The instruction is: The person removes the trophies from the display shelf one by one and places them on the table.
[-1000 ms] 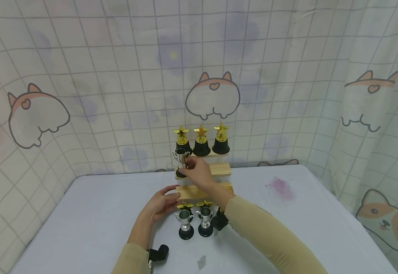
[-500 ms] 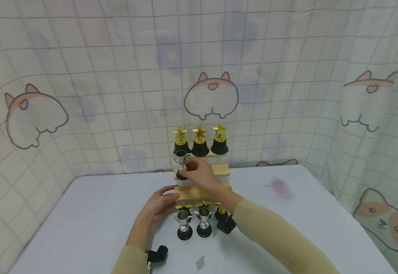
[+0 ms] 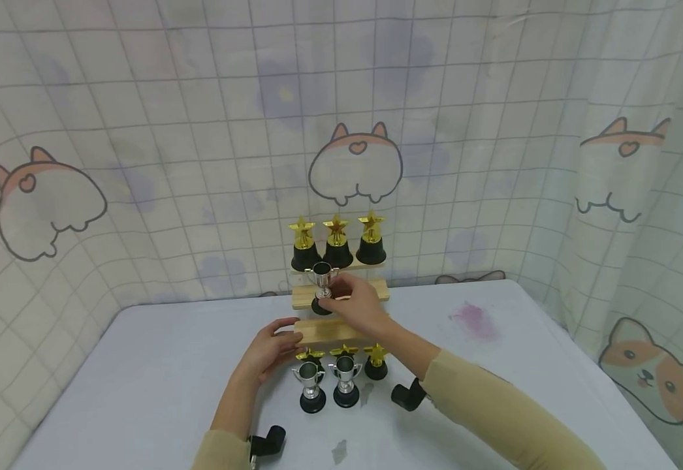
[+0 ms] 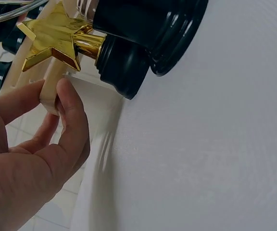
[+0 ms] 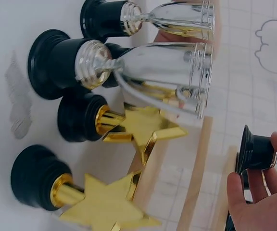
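My left hand [image 3: 271,352] pinches the left end of the lowest board of a stepped wooden rack [image 3: 318,331], thumb and fingers on either side of it in the left wrist view. With its fingertips my right hand [image 3: 358,301] grips a small silver trophy cup [image 3: 322,274], upright in front of the middle board [image 3: 303,297]. The cup's black base [image 5: 255,151] shows below the fingers in the right wrist view. Several gold star trophies with black bases, one of them a star trophy [image 3: 337,243], stand in a row on the top board.
In front of the rack on the white table [image 3: 159,378] stand two silver trophy cups, one a left cup [image 3: 312,388]. Behind them is a row of gold star trophies, the rightmost star trophy [image 3: 376,362] showing most. A patterned curtain [image 3: 200,130] hangs behind.
My right hand has shifted the silver trophy cup to the right along the middle board and slightly toward me. The left hand keeps its hold on the rack.
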Action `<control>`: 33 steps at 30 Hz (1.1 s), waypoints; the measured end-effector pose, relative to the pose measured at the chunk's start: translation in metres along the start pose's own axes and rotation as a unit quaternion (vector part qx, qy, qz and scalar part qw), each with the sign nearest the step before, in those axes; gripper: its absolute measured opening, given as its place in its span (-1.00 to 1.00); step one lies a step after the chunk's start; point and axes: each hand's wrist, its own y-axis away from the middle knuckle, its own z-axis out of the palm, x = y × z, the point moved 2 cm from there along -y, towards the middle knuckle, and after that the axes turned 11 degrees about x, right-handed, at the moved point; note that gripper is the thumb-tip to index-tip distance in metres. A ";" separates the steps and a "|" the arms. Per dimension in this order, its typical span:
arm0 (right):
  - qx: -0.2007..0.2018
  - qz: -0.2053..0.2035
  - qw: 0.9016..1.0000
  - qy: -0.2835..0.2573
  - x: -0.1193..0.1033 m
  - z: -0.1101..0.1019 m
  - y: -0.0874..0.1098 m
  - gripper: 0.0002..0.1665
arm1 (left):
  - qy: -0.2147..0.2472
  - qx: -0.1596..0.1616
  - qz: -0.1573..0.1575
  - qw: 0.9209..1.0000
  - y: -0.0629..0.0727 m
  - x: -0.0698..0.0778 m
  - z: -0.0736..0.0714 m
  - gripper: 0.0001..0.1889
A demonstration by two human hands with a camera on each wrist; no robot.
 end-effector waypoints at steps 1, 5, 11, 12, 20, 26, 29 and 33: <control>0.001 0.001 1.000 -0.001 0.000 -0.002 0.002 -0.71 | -0.003 0.001 0.001 1.000 0.001 0.000 0.000 -0.46; 0.008 0.006 1.000 -0.009 0.002 -0.011 0.007 -0.70 | -0.004 0.003 0.000 1.000 0.003 0.001 -0.002 -0.46; 0.016 0.013 1.000 -0.013 0.008 -0.024 0.013 -0.71 | -0.001 0.004 0.002 1.000 0.004 0.001 -0.005 -0.46; 0.016 0.017 1.000 -0.015 0.009 -0.026 0.014 -0.70 | -0.001 0.005 0.003 1.000 0.004 0.001 -0.005 -0.46; 0.014 0.034 0.999 -0.021 0.016 -0.048 0.028 -0.70 | 0.000 0.002 0.012 1.000 0.003 -0.003 -0.001 -0.46; 0.004 0.030 0.999 -0.026 0.019 -0.057 0.037 -0.69 | 0.008 0.010 0.018 1.000 0.003 -0.004 0.000 -0.48; 0.003 0.033 0.999 -0.029 0.020 -0.061 0.042 -0.69 | 0.013 0.014 0.024 1.000 0.002 -0.003 -0.001 -0.49; 0.003 0.036 0.999 -0.033 0.023 -0.065 0.048 -0.69 | 0.015 0.018 0.021 0.999 0.003 -0.002 -0.001 -0.50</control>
